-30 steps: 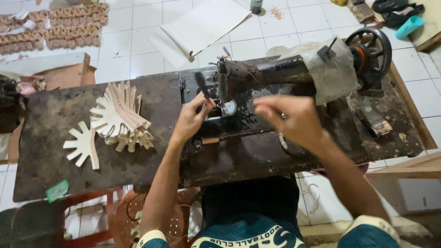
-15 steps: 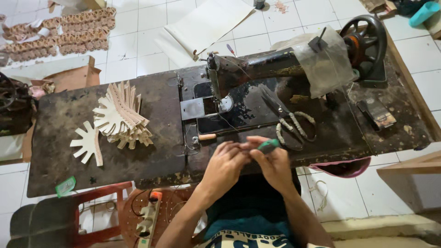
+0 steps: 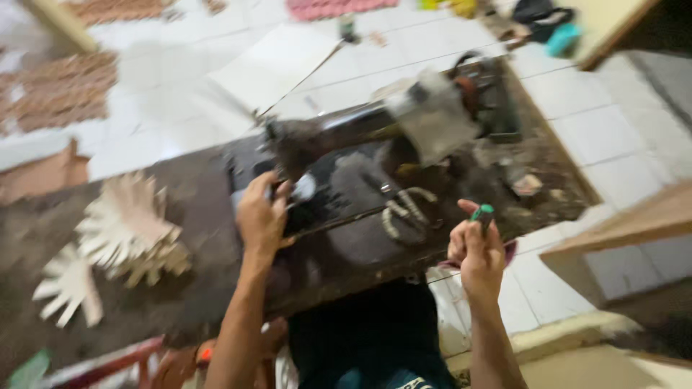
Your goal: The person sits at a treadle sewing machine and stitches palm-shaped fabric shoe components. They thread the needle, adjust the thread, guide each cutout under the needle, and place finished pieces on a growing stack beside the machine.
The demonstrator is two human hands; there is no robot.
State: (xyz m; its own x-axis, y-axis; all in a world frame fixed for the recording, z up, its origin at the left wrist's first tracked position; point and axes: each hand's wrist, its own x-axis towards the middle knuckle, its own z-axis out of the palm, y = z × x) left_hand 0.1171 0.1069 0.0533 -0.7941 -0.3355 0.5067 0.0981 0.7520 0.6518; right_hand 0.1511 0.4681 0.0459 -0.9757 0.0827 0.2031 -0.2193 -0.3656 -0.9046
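Right hand (image 3: 476,252) pinching a small green object (image 3: 483,212); left hand (image 3: 263,216) gripping the dark metal sewing machine (image 3: 346,173).

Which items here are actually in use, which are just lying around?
In use: sewing machine; left hand at its needle area; right hand pinching a small green object.

Lying about: scissors; pile of pale glove-shaped cutouts; white sheet on floor.
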